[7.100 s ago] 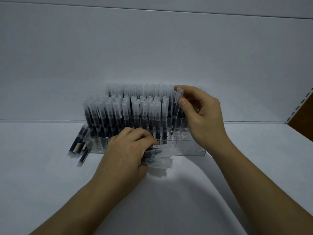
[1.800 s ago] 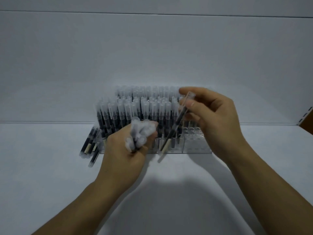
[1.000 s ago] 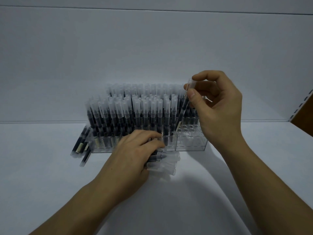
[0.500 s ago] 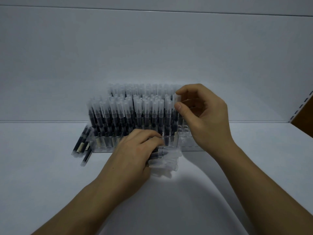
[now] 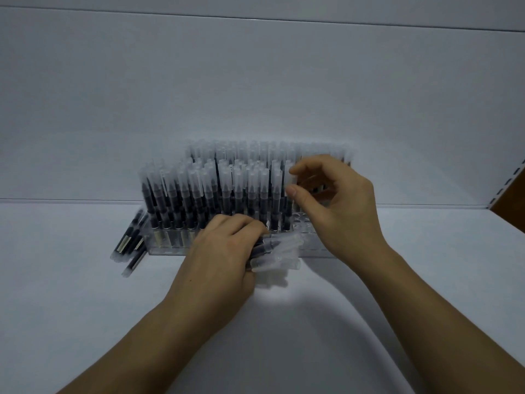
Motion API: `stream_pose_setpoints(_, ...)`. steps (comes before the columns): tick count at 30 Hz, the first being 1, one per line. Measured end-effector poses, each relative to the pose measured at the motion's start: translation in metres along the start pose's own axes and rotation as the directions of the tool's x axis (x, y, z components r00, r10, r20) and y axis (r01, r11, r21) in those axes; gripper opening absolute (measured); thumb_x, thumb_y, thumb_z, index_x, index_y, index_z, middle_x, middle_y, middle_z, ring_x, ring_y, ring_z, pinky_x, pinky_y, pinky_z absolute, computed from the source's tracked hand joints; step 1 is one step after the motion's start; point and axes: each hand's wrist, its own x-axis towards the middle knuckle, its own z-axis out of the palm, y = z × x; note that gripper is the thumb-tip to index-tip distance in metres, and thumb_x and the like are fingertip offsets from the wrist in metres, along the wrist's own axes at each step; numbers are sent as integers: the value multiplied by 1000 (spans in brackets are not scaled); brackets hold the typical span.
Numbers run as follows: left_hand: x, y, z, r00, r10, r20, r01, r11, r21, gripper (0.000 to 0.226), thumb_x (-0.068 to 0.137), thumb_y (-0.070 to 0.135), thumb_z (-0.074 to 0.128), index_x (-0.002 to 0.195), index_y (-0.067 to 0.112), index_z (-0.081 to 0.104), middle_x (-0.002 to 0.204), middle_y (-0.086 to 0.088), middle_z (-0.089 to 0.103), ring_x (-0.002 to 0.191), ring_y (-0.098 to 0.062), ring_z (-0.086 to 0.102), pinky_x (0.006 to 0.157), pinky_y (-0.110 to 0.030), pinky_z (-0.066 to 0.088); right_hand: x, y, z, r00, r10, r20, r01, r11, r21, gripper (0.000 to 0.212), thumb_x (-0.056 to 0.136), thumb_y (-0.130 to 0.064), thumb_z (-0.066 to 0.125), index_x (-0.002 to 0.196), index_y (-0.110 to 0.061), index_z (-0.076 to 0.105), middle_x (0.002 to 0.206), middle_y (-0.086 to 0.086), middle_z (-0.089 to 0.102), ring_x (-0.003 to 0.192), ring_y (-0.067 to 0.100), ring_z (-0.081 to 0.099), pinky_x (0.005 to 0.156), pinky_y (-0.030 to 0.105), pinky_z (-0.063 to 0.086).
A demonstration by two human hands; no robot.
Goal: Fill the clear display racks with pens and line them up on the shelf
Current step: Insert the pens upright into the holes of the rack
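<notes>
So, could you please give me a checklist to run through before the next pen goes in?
1. The pen in the right hand stands upright in the rack: ok.
2. The pen is fully seated: cannot tell.
3. The right hand is off the pen: not ok, it pinches the cap.
4. The rack's right end has empty holes: ok.
5. The left hand holds spare pens: ok.

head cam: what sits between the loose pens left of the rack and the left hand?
Head view: the clear rack's left end, filled with upright pens, sits between the loose pens and the left hand.
</notes>
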Motion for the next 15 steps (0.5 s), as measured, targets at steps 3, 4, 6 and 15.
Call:
stream_pose_setpoints(3, 0, -3, -2, 996, 11, -88, -20, 995, -100, 37, 75, 4, 57, 108, 20, 64, 102, 9, 62, 89, -14, 55, 76, -33, 49, 0, -2, -1, 999, -22, -37, 22, 1000, -5, 19, 91, -10, 75, 105, -20, 68, 97, -7, 68, 87, 12, 67, 69, 30, 56)
stream_pose_setpoints(4, 1, -2, -4, 990, -5, -138, -21, 982, -188, 32, 80, 6, 55, 108, 19, 66, 101, 10, 62, 89, -10, 57, 77, -26, 49, 0, -4, -2, 998, -33, -59, 33, 999, 3, 18, 91, -9, 74, 105, -18, 68, 96, -5, 68, 86, 14, 66, 67, 29, 55)
stream_pose_setpoints(6, 1, 0, -9, 971, -134, -198, 32, 892, -450, 20, 95, 18, 57, 110, 24, 69, 98, 12, 67, 91, -7, 64, 77, -16, 49, 0, -9, -4, 995, -57, -84, 60, 997, 40, 16, 92, -8, 71, 106, -15, 67, 93, -3, 67, 83, 18, 65, 64, 28, 53)
stream_pose_setpoints(15, 3, 3, -17, 931, -5, 365, 363, 111, -925, 23, 95, 19, 58, 98, -3, 66, 72, -24, 49, 61, -19, 45, 58, -29, 42, -10, -26, 7, 974, 4, 225, -73, 953, 296, 23, 93, -22, 71, 115, -14, 72, 88, -3, 69, 74, 18, 66, 62, 29, 53)
